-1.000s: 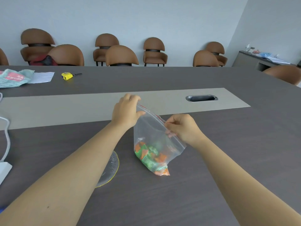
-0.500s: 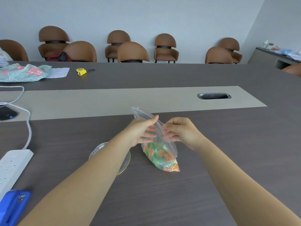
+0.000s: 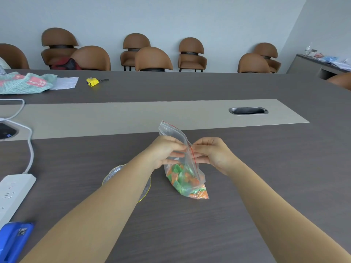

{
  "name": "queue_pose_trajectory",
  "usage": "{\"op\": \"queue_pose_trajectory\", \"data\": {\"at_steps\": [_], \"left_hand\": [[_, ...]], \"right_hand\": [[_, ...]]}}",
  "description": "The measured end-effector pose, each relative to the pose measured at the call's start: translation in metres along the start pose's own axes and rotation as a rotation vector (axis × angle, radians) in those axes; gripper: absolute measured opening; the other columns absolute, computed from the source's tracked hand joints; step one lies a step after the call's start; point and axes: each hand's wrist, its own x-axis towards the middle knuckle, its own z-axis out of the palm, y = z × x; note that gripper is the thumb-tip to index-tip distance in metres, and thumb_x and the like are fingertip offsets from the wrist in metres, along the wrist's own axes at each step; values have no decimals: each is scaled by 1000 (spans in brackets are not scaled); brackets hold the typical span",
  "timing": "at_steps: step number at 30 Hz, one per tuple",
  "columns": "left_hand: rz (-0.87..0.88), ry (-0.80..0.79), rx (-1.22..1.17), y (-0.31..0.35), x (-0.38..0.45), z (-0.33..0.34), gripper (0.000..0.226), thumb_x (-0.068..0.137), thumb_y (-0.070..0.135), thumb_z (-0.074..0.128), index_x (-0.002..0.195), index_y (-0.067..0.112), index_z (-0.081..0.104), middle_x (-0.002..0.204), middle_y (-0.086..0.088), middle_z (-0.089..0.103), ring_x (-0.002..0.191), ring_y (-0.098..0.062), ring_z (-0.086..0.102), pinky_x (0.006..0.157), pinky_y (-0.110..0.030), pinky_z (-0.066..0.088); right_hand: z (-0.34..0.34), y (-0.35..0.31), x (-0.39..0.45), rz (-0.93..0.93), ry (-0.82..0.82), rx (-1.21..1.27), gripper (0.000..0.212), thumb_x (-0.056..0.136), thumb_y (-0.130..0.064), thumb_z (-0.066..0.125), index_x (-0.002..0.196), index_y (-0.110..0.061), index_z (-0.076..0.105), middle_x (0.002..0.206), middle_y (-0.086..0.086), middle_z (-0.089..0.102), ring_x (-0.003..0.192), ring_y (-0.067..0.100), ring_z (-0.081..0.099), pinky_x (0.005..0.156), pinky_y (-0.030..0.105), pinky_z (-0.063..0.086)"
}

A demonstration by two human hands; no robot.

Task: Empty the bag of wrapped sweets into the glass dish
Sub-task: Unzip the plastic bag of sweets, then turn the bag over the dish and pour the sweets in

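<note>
A clear zip bag (image 3: 171, 132) with a red seal line stands on the dark table, its bottom full of green and orange wrapped sweets (image 3: 187, 184). My left hand (image 3: 164, 151) pinches the bag's upper edge from the left, and my right hand (image 3: 213, 153) pinches it from the right, fingertips almost meeting at the seal. The glass dish (image 3: 114, 172), clear with a yellowish rim, lies flat on the table just left of the bag, mostly hidden under my left forearm.
A white power strip (image 3: 13, 192) with its cable and a blue object (image 3: 13, 242) lie at the left edge. Far left at the back are a green packet (image 3: 24, 82), a paper sheet and a yellow tape measure (image 3: 92, 81). A cable slot (image 3: 247, 111) sits in the grey strip.
My left hand slid down from the bag's top corner to the seal beside my right hand. The view shifted, bringing the dish, power strip and blue object into sight.
</note>
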Motion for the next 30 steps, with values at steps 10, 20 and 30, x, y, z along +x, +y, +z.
{"op": "queue_pose_trajectory", "data": {"at_steps": [10,20,30], "left_hand": [[57,158,-251,11,1,-14,22,87,-6,42,69,5,47,82,-11,59,74,-26,64,67,-32,55],[121,446,-412,16,13,-52,25,91,-2,39,69,9,41,80,-8,52,70,-19,57,63,-31,54],[126,191,87,-28,1,-38,70,81,-4,55,144,17,30,156,-3,25,143,-21,27,110,-33,28]], "right_hand": [[-12,-9,8,-27,313,131,27,84,5,42,60,-8,41,58,12,63,43,11,65,46,20,56],[-21,-18,20,-115,519,35,27,82,-4,44,57,-12,40,59,10,55,45,7,60,44,14,52],[-7,-14,30,-200,280,-73,32,77,12,57,100,-9,49,74,1,50,68,12,54,60,9,53]]}}
